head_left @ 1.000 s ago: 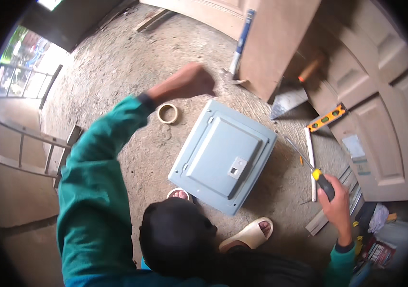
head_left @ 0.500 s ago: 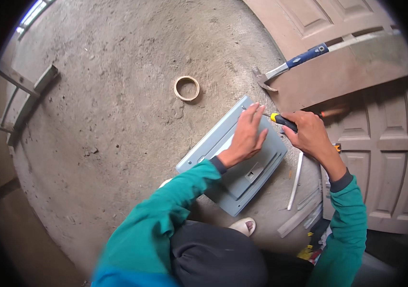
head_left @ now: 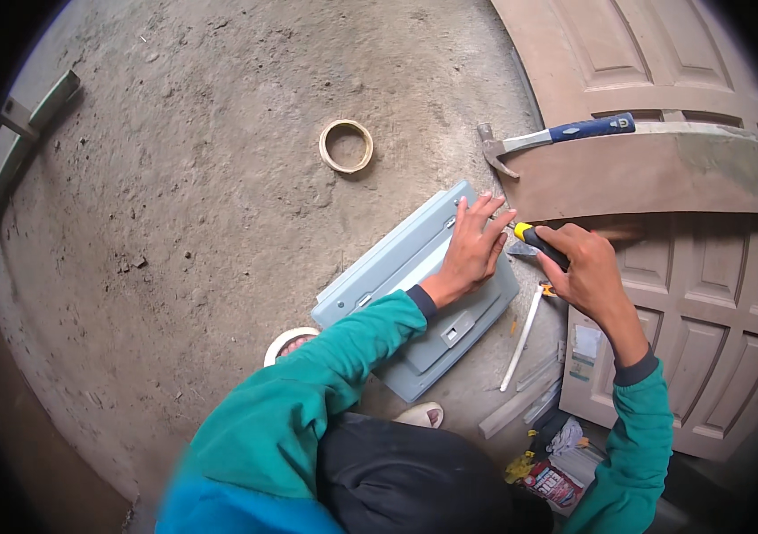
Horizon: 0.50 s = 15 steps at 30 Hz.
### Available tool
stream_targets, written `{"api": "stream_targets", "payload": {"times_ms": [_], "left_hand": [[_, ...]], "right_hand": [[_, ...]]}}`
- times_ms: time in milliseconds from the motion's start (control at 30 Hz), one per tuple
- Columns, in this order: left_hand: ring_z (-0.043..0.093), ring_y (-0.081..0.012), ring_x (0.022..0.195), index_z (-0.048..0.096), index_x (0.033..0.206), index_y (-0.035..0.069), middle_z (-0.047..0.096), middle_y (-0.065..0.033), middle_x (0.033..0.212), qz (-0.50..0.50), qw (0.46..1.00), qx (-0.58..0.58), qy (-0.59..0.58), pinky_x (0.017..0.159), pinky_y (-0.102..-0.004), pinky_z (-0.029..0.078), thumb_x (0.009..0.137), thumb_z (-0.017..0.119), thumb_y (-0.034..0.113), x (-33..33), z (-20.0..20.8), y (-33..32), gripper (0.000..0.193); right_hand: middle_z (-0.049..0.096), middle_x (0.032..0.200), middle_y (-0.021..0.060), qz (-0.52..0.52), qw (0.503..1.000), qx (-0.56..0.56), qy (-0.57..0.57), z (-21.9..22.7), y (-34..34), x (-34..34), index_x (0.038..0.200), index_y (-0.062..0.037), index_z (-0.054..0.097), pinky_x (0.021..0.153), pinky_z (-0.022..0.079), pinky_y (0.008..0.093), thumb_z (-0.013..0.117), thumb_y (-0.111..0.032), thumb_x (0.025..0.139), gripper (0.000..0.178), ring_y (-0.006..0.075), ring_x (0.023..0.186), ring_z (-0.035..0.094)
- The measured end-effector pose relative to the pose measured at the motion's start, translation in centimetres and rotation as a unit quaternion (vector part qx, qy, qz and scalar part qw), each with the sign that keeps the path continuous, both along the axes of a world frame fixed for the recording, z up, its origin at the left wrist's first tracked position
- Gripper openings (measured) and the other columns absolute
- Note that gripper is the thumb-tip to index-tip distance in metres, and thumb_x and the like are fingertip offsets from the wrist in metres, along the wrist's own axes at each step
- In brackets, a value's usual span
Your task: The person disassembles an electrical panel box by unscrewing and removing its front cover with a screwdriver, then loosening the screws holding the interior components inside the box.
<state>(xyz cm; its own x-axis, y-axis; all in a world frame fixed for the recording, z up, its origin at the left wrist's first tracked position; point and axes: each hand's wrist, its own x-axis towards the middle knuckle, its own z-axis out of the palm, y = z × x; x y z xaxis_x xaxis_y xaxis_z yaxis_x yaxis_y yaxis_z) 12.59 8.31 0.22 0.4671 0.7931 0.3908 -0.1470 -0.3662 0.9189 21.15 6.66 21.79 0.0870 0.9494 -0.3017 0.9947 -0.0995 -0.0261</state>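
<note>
A grey-blue metal panel box (head_left: 410, 378) with a stepped cover lies tilted in front of my knees. My left hand (head_left: 471, 254) rests over its upper right part, fingers stretched out and slightly apart, fingertips by the box's far corner. Closed around the black and yellow handle of a screwdriver (head_left: 543, 245) is my right hand (head_left: 588, 267), just right of that corner. The screwdriver's shaft points toward my left fingertips; its tip is hidden. Below the handle a grey triangular blade (head_left: 522, 250) shows, partly covered.
A claw hammer (head_left: 566, 132) lies on a brown board (head_left: 646, 173) beside panelled wooden doors (head_left: 699, 294). A tape roll (head_left: 346, 146) sits on the rough concrete floor. Right of the box are a white stick (head_left: 521, 343), several strips (head_left: 521, 402) and a red package (head_left: 552, 485).
The view has shifted, so the box appears a little lower and further left. My right hand still grips the screwdriver, and my left hand stays on the box near the same corner.
</note>
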Motion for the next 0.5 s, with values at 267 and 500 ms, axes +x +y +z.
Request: {"api": "stream_targets", "payload": {"times_ms": [267, 500], "left_hand": [[0.032, -0.0406, 0.135, 0.04, 0.139, 0.007, 0.036, -0.0195, 0.143, -0.015, 1.0, 0.004, 0.023, 0.111, -0.058, 0.022, 0.086, 0.056, 0.004, -0.2, 0.3, 0.5, 0.056], [0.032, -0.0425, 0.135, 0.035, 0.139, 0.004, 0.035, -0.0223, 0.142, -0.016, 1.0, -0.002, 0.003, 0.112, -0.0569, 0.022, 0.079, 0.059, 0.002, 0.0, 0.4, 0.6, 0.065]], "right_hand": [[0.065, 0.077, 0.0117, -0.19, 0.969, -0.075, 0.138, 0.1, 3.2, 2.4, 0.099, 0.0026, 0.066, 0.055, 0.047, 0.0327, 0.072, -0.016, 0.077, 0.03, 0.0191, 0.062, 0.062], [0.063, 0.064, 0.0095, -0.259, 0.909, -0.305, 0.119, 0.4, 6.7, 2.3, 0.092, 0.0023, 0.065, 0.046, 0.045, 0.035, 0.067, -0.014, 0.077, 0.022, 0.0181, 0.049, 0.057]]}}
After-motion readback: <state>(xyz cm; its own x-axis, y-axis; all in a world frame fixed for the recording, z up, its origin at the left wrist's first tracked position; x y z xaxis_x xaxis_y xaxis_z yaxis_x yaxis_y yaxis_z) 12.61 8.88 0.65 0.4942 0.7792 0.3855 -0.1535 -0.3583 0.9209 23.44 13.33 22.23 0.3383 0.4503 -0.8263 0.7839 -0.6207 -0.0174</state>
